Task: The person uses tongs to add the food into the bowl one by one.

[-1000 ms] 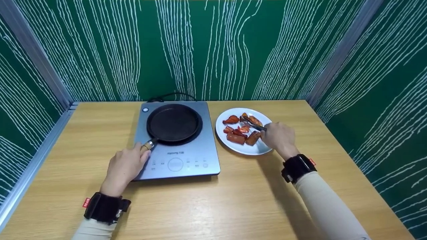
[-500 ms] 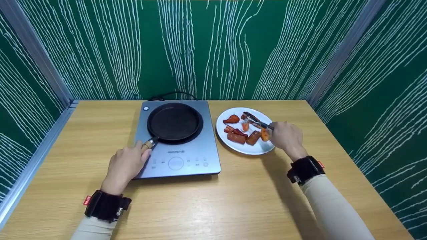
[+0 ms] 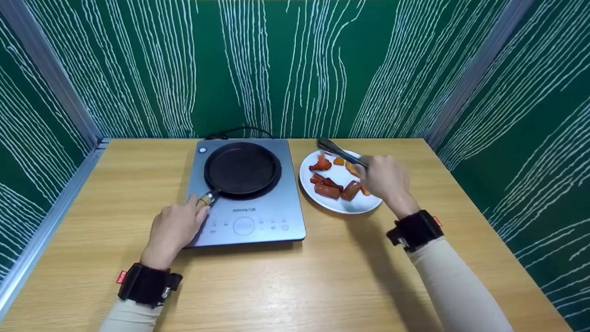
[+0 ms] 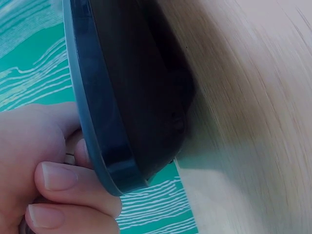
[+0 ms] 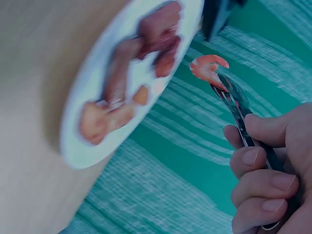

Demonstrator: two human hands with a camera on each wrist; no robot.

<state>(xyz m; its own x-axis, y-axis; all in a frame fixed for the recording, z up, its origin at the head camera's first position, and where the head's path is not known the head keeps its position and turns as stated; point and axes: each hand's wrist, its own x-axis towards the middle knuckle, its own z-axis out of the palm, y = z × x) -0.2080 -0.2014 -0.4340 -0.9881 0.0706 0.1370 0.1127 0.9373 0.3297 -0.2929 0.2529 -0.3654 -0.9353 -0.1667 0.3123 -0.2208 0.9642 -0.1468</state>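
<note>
My left hand [image 3: 177,226] grips the wooden handle [image 3: 205,200] of a small black frying pan [image 3: 242,168], which sits on a silver induction cooker [image 3: 272,210]. In the left wrist view the fingers [image 4: 61,176] curl beneath the cooker's dark edge. Over the white plate [image 3: 340,175], my right hand [image 3: 386,180] holds a pair of tongs [image 3: 341,152]. Their tips pinch a pink-orange shrimp [image 5: 207,68], plain in the right wrist view and clear of the plate. Sausage-like brown pieces [image 3: 327,190], a reddish drumstick-shaped piece [image 3: 320,165] and orange pieces [image 3: 339,161] lie on the plate.
Both cooker and plate stand on a wooden table [image 3: 258,286], the plate to the cooker's right. A black cable [image 3: 244,128] runs behind the cooker. Green walls [image 3: 304,69] with white wavy lines enclose the back and sides.
The tongs have swung up and left off the plate, now with the shrimp in their tips. My right hand went right, then back left and up. The left hand and pan stay put.
</note>
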